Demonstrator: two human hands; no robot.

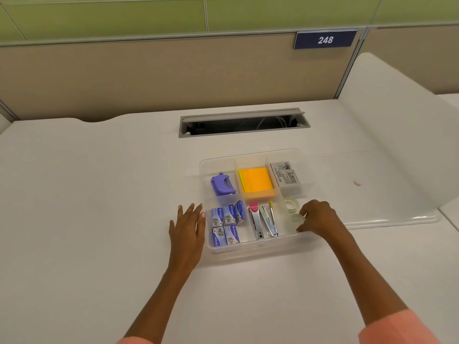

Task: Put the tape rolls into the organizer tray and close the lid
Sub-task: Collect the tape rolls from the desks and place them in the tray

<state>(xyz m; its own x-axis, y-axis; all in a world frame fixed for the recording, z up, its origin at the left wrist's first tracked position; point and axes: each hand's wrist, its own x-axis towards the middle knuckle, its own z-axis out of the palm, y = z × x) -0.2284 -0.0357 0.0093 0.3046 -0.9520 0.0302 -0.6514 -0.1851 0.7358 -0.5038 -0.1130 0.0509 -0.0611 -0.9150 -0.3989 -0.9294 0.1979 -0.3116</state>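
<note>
A clear plastic organizer tray (250, 247) sits in the middle of the white desk. In its front right compartment lies one clear tape roll (290, 203). My right hand (319, 217) reaches into that same compartment with its fingers closed on a second clear tape roll (296, 218), held just in front of the first. My left hand (187, 225) rests flat and open on the desk against the tray's left wall. The tray's clear lid (387, 219) lies on the desk to the right, partly under my right hand's side of the tray.
The other compartments hold a purple hole punch (221, 184), orange sticky notes (255, 181), a grey box (285, 175), several blue staple boxes (227, 224) and two staplers (264, 220). An open cable slot (244, 122) lies behind the tray. A partition wall (173, 70) bounds the desk.
</note>
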